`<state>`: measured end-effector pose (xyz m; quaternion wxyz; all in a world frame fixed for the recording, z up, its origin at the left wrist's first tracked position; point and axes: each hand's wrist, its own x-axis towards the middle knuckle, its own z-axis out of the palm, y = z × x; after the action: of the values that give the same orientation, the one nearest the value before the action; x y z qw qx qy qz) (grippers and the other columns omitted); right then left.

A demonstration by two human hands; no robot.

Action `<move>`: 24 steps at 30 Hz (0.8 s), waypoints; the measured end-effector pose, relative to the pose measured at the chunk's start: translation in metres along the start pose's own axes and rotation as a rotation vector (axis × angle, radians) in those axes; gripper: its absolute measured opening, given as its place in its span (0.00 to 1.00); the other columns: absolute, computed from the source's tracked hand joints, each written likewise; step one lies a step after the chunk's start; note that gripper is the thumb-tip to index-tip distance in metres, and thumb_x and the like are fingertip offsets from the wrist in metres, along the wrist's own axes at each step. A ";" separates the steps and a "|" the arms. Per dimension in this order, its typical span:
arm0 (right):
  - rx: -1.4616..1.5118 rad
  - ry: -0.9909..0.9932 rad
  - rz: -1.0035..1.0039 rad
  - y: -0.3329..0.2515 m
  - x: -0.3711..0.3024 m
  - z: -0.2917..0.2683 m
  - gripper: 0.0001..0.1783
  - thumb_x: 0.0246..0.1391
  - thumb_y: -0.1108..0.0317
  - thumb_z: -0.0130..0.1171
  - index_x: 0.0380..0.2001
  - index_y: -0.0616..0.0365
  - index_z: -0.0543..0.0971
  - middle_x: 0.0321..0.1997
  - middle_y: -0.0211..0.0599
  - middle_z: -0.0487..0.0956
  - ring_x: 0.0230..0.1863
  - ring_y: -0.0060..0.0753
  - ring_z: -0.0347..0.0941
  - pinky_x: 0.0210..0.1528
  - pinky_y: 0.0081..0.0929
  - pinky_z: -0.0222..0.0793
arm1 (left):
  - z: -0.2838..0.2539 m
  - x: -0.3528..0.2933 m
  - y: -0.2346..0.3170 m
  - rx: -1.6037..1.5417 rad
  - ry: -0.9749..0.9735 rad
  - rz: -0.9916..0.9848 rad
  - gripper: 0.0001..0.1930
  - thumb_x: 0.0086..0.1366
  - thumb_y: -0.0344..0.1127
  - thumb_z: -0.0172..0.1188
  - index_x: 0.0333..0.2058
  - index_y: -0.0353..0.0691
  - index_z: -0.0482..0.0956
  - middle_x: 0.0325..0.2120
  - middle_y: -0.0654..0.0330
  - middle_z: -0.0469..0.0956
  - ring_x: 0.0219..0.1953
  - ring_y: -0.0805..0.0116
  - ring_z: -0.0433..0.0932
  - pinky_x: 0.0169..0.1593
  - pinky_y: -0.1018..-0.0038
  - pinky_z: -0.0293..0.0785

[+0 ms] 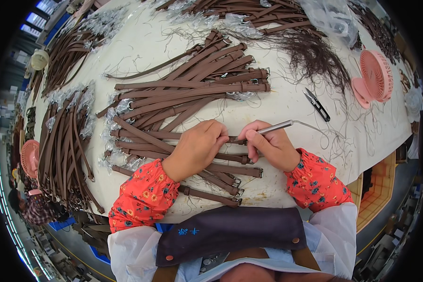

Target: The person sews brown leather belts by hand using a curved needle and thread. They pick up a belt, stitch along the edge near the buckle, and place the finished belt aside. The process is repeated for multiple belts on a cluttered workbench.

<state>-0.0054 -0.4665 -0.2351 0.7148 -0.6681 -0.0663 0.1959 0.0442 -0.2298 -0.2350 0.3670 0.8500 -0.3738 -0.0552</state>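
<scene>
In front of me, my left hand [199, 144] pinches a brown strap [234, 140] close to its buckle end. My right hand [270, 144] closes on the same end from the other side. A slim silver metal tool [276, 127] is also in my right hand, lying across the fingers and pointing away to the right. A thin, pale curved line runs on from its tip; I cannot tell whether it is wire or thread. Fingers hide most of the buckle. Several similar brown straps with metal buckles [211, 188] lie around and under my hands.
A large pile of brown straps [188, 96] fans out beyond my hands, some ends wrapped in clear plastic. Black thread snips [317, 105] lie to the right, near a pink fan [375, 77] and a dark tangle of threads [315, 54]. More strap bundles [63, 145] lie left.
</scene>
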 end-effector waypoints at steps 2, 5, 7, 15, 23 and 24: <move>-0.010 -0.004 0.003 -0.001 0.000 0.000 0.18 0.74 0.57 0.49 0.44 0.63 0.77 0.22 0.25 0.76 0.23 0.14 0.72 0.26 0.15 0.69 | 0.000 0.000 0.000 0.002 0.000 0.003 0.06 0.65 0.29 0.63 0.38 0.37 0.75 0.32 0.53 0.77 0.35 0.50 0.77 0.39 0.62 0.73; -0.022 -0.018 0.039 -0.004 0.000 0.000 0.17 0.74 0.59 0.47 0.45 0.63 0.77 0.23 0.28 0.75 0.24 0.16 0.71 0.28 0.18 0.70 | 0.000 0.000 0.000 0.011 -0.002 0.007 0.06 0.65 0.29 0.63 0.38 0.37 0.75 0.32 0.53 0.77 0.35 0.50 0.77 0.38 0.62 0.73; -0.008 -0.003 0.036 -0.003 0.000 0.000 0.17 0.74 0.58 0.48 0.44 0.63 0.77 0.22 0.27 0.76 0.23 0.14 0.71 0.26 0.16 0.70 | 0.000 0.000 0.000 0.014 -0.002 0.012 0.06 0.65 0.29 0.63 0.38 0.37 0.75 0.32 0.53 0.77 0.35 0.50 0.77 0.38 0.62 0.73; -0.024 -0.012 0.046 -0.005 0.000 0.001 0.18 0.75 0.57 0.46 0.45 0.63 0.77 0.23 0.28 0.75 0.24 0.16 0.71 0.28 0.17 0.70 | -0.001 0.000 0.000 0.011 -0.004 0.022 0.06 0.66 0.29 0.62 0.38 0.37 0.75 0.31 0.53 0.76 0.34 0.51 0.77 0.38 0.62 0.73; -0.029 -0.005 0.038 -0.004 0.000 0.001 0.17 0.75 0.58 0.46 0.46 0.63 0.76 0.23 0.29 0.76 0.23 0.17 0.71 0.28 0.18 0.70 | 0.001 0.000 -0.001 -0.029 -0.002 -0.035 0.08 0.65 0.29 0.63 0.39 0.36 0.74 0.31 0.52 0.76 0.34 0.49 0.77 0.38 0.60 0.73; -0.013 0.005 0.022 -0.003 0.000 0.001 0.17 0.74 0.58 0.47 0.45 0.62 0.77 0.23 0.28 0.76 0.23 0.16 0.71 0.27 0.17 0.70 | 0.002 0.000 -0.001 -0.048 -0.002 -0.057 0.09 0.65 0.29 0.63 0.40 0.36 0.74 0.31 0.51 0.77 0.34 0.47 0.77 0.37 0.58 0.73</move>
<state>-0.0054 -0.4661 -0.2323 0.7082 -0.6740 -0.0587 0.2016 0.0445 -0.2305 -0.2367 0.3850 0.8513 -0.3484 -0.0756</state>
